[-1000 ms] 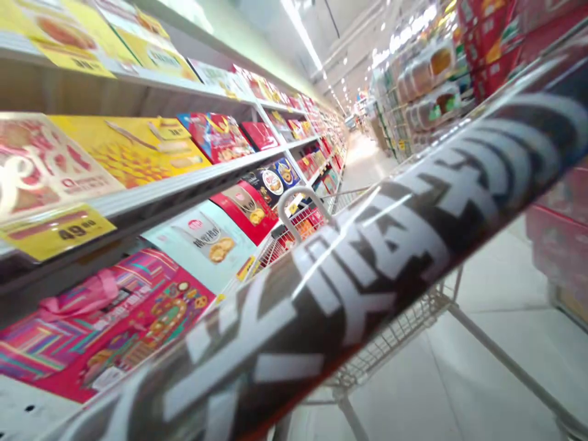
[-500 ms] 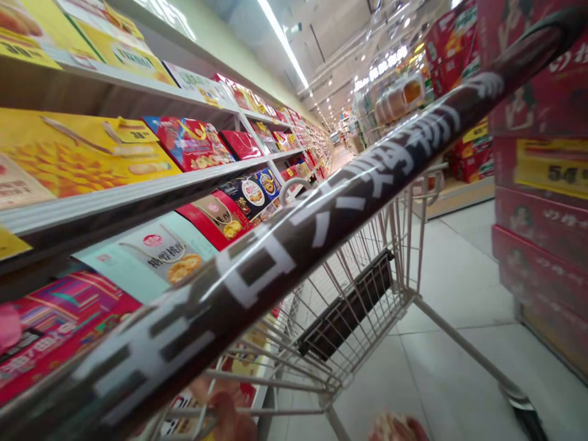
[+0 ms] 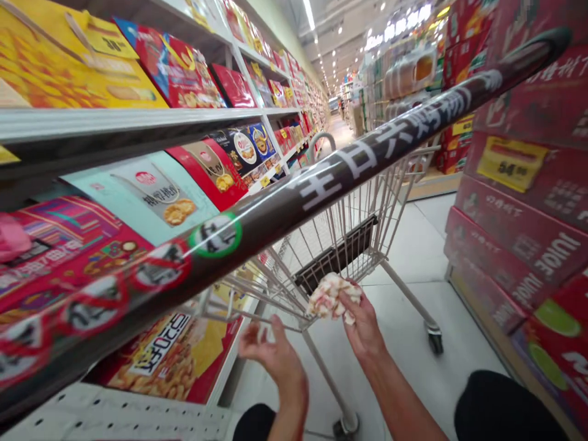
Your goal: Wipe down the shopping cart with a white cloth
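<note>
A crumpled white cloth with pink patches (image 3: 327, 296) is pinched in my right hand (image 3: 366, 327), low in front of the shopping cart's wire frame (image 3: 294, 245). Whether it is fabric or something similar is hard to tell. My left hand (image 3: 281, 360) is to the left of it, palm turned up, fingers loosely bent and apart, with nothing in them. Both hands are below the cart's dark handle bar (image 3: 271, 205), which slants across the view with white lettering and round sign stickers. Neither hand touches the bar.
Shelves on the left (image 3: 138, 119) carry gift boxes, among them a pale blue box (image 3: 124, 193) and a red nut box (image 3: 169, 355). Stacked red cartons (image 3: 500, 214) with a yellow price tag stand at the right. Pale floor tiles (image 3: 413, 306) lie between; my dark-clad knees show below.
The view has tilted down and shifted, bringing both hands and the cloth into sight. My right hand has risen with the cloth from the bottom edge; my left hand has come away from the cart's wire.
</note>
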A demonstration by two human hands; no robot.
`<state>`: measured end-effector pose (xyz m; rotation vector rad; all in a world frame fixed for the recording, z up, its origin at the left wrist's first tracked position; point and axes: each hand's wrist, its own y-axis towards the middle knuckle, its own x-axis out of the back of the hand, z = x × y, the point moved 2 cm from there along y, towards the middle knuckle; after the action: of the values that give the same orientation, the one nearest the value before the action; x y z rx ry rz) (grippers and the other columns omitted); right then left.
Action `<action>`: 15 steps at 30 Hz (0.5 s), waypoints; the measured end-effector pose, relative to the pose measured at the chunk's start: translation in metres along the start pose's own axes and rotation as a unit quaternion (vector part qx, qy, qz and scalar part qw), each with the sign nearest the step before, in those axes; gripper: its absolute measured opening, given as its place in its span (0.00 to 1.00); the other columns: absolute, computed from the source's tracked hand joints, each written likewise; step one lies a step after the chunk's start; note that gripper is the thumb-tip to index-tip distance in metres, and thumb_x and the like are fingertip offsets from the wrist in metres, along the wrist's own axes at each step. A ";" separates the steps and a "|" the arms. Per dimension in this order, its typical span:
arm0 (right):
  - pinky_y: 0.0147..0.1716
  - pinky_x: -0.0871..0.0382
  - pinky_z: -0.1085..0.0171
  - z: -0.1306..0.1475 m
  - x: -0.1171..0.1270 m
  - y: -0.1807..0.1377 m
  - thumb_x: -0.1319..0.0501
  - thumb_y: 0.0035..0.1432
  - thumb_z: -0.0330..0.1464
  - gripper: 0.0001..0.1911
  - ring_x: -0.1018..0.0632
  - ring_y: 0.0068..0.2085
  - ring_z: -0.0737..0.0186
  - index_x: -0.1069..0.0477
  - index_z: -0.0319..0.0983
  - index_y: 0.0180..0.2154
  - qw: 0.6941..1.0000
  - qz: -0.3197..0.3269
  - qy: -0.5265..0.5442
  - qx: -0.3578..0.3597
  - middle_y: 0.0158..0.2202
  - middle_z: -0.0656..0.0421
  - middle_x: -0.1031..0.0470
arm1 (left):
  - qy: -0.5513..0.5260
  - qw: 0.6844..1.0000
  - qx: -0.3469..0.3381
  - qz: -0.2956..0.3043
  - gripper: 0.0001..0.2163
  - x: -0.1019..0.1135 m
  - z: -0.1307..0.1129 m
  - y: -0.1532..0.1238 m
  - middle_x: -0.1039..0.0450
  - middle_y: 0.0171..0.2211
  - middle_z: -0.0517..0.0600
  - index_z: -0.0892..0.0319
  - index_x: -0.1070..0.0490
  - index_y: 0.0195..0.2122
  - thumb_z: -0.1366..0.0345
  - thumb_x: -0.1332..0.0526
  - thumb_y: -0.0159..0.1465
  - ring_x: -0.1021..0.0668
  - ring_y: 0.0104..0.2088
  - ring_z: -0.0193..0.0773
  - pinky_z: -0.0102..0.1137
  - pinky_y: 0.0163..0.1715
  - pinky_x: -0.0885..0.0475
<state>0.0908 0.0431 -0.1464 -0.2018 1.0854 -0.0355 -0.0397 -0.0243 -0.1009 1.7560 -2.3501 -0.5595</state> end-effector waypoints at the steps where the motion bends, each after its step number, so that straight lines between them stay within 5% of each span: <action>1: 0.39 0.24 0.62 0.002 -0.002 -0.011 0.25 0.42 0.36 0.24 0.20 0.41 0.60 0.28 0.44 0.42 0.999 0.023 -0.019 -0.020 0.43 0.60 0.20 | -0.021 0.994 0.083 0.063 0.36 0.003 0.006 -0.019 0.37 0.53 0.56 0.54 0.44 0.50 0.38 0.33 0.50 0.30 0.55 0.45 0.42 0.57 0.34; 3: 0.36 0.24 0.61 0.004 -0.004 -0.027 0.25 0.43 0.37 0.23 0.20 0.39 0.59 0.27 0.43 0.41 0.994 0.069 -0.059 -0.065 0.41 0.59 0.20 | -0.111 0.939 0.231 0.228 0.34 0.006 0.009 -0.047 0.32 0.52 0.56 0.53 0.42 0.53 0.37 0.37 0.54 0.25 0.50 0.43 0.39 0.51 0.29; 6: 0.32 0.25 0.64 0.004 -0.001 -0.041 0.25 0.41 0.38 0.21 0.21 0.34 0.62 0.27 0.42 0.38 0.988 0.066 -0.123 -0.069 0.35 0.61 0.20 | -0.171 0.871 0.316 0.336 0.29 0.011 -0.002 -0.054 0.27 0.45 0.53 0.57 0.35 0.49 0.43 0.33 0.54 0.22 0.39 0.37 0.32 0.40 0.26; 10: 0.30 0.27 0.68 0.004 0.003 -0.053 0.25 0.40 0.37 0.17 0.23 0.32 0.65 0.26 0.42 0.34 0.972 0.015 -0.232 0.040 0.33 0.62 0.21 | -0.144 0.865 0.321 0.357 0.24 0.023 -0.011 -0.038 0.25 0.40 0.48 0.57 0.31 0.42 0.59 0.25 0.47 0.22 0.34 0.32 0.24 0.31 0.28; 15: 0.26 0.30 0.68 -0.001 -0.002 -0.066 0.29 0.46 0.45 0.23 0.25 0.28 0.66 0.27 0.42 0.42 0.966 0.080 -0.244 -0.012 0.31 0.62 0.23 | -0.132 0.896 0.256 0.338 0.19 0.039 -0.004 -0.034 0.26 0.38 0.48 0.58 0.31 0.39 0.60 0.27 0.50 0.23 0.34 0.33 0.24 0.28 0.29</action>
<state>0.0938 -0.0218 -0.1334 -0.1337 0.6070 0.1668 -0.0202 -0.0702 -0.1144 0.8713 -3.2697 -0.0607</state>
